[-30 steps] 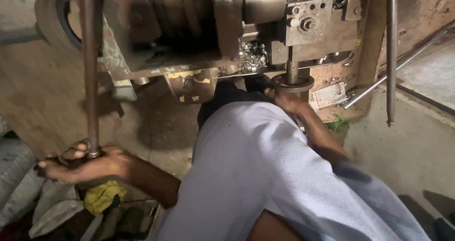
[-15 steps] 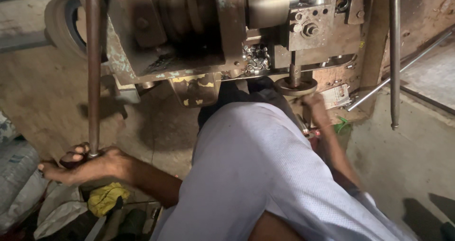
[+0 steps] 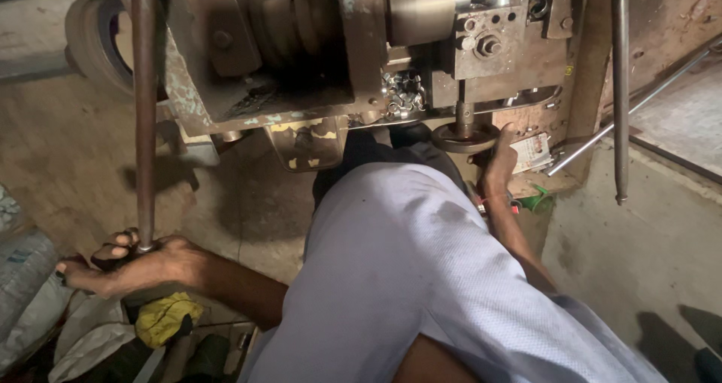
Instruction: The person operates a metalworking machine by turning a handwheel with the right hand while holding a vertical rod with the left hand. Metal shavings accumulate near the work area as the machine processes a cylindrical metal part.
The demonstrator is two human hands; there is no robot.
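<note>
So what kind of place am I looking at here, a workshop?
Most likely a small metalworking shop. A worn lathe-like machine with stepped pulleys fills the view, and metal shavings lie on its bed. The left hand grips a long steel lever; the right hand touches a handwheel.

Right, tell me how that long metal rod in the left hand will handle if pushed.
The rod looks like solid steel: probably stiff and heavy. Round and bare, so likely slippery and apt to roll. The left hand wraps its lower end.
</note>
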